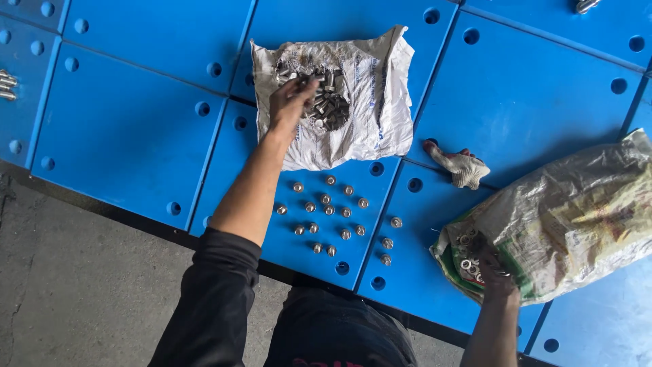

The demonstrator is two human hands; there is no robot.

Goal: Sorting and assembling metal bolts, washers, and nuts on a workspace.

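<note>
Bolts [327, 102] heaped on the white sack [380, 115] at twelve o'clock: left hand [291, 102] digs in, fingers curled around some. Right hand [494, 275] rummages among washers [468, 261] in the sack at four o'clock, grip hidden. Picking stage, I'd say; next calls for setting pieces among the standing bolts [333, 217].

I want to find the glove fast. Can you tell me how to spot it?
Start with the blue panels that cover the work surface. Look between the open white bag of metal pieces in the middle and the crumpled bag on the right. The glove lies there by itself on bare blue, a small, soft, whitish knitted thing with red at its edge.
</note>
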